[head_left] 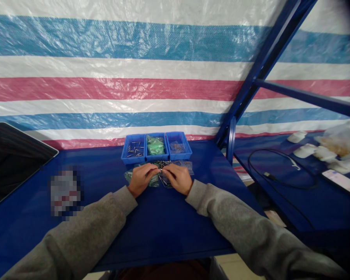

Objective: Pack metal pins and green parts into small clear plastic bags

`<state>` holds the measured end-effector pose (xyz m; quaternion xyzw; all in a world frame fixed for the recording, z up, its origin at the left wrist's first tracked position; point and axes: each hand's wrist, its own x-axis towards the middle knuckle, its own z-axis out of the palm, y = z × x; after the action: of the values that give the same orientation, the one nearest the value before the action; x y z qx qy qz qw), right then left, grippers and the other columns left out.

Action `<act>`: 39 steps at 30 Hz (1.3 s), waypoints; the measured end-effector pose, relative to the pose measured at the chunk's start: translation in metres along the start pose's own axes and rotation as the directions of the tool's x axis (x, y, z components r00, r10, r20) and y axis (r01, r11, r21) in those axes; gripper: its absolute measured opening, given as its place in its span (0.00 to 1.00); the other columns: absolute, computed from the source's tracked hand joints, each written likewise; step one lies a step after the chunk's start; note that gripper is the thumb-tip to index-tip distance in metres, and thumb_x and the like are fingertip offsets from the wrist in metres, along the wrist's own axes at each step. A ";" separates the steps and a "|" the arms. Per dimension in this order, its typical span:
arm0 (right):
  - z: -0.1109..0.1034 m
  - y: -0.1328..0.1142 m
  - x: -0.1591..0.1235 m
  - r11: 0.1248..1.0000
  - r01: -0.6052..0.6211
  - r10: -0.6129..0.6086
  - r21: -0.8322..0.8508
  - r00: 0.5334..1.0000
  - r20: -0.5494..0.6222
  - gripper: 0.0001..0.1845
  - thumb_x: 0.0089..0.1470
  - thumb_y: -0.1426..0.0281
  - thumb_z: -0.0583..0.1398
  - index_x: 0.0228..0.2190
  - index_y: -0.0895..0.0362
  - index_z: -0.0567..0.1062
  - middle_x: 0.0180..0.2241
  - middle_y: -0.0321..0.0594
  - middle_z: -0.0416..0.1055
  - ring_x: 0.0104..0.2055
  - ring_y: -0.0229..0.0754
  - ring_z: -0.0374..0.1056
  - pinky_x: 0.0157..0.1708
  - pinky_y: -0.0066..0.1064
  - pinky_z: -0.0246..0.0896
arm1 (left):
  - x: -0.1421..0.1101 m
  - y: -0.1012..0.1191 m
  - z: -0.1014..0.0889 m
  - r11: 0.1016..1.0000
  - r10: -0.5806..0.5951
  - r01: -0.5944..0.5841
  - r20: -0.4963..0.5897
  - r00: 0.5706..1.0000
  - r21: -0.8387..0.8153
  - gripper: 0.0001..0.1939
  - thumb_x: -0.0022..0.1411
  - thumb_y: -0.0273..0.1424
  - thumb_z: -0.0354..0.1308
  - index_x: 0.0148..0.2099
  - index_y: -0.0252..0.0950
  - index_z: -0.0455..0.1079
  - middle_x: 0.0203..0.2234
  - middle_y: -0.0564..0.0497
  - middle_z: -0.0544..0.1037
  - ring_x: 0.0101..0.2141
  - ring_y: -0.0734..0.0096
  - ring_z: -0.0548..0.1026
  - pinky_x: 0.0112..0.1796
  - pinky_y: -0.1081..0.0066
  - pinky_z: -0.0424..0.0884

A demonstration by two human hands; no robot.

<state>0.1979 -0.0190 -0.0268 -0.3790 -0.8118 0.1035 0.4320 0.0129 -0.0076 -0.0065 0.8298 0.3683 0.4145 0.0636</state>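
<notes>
My left hand [142, 177] and my right hand [178, 178] meet above the blue table [163, 221], fingers pinched together on a small metal part [161, 170] between them. Under the hands lie clear plastic bags, one with green pieces [128, 177], and a pile of thin metal pins [166, 182]. Just behind stand three small blue bins: the left bin [133, 149] holds metal pins, the middle bin [155, 146] holds a bag of green pieces, the right bin [178, 146] holds small brownish parts.
A dark tablet [14, 155] leans at the left, with a blurred-out object [64, 192] beside it. A blue rack post [231, 142] stands right of the bins. The neighbouring table [280, 194] carries a black cable, white objects and bags. A striped tarp hangs behind.
</notes>
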 end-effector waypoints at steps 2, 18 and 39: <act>0.000 0.001 0.000 1.000 0.002 -0.002 -0.005 1.000 0.004 0.12 0.60 0.67 0.50 0.34 0.56 0.72 0.30 0.40 0.72 0.33 0.38 0.68 0.35 0.28 0.61 | 0.001 0.002 0.000 1.000 0.020 -0.020 -0.010 1.000 -0.024 0.09 0.61 0.35 0.54 0.33 0.35 0.70 0.25 0.52 0.75 0.27 0.76 0.73 0.32 0.76 0.68; 0.000 0.001 -0.001 0.999 -0.001 0.003 -0.048 1.000 0.031 0.14 0.60 0.66 0.50 0.29 0.56 0.72 0.26 0.39 0.70 0.29 0.36 0.67 0.32 0.26 0.58 | 0.000 0.003 -0.002 0.991 0.013 -0.016 -0.017 1.000 -0.133 0.05 0.62 0.29 0.50 0.36 0.34 0.65 0.36 0.47 0.74 0.32 0.75 0.73 0.32 0.74 0.70; -0.001 0.001 0.000 0.999 0.003 -0.001 -0.047 0.999 0.051 0.15 0.60 0.67 0.49 0.28 0.57 0.71 0.25 0.38 0.69 0.28 0.35 0.65 0.31 0.26 0.56 | -0.005 -0.004 0.005 0.999 -0.031 0.027 0.099 0.995 0.036 0.08 0.63 0.34 0.50 0.35 0.35 0.65 0.26 0.54 0.73 0.26 0.77 0.71 0.30 0.76 0.65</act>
<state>0.1990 -0.0187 -0.0267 -0.3855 -0.8251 0.0936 0.4022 0.0123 -0.0073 -0.0147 0.8450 0.3838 0.3651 0.0738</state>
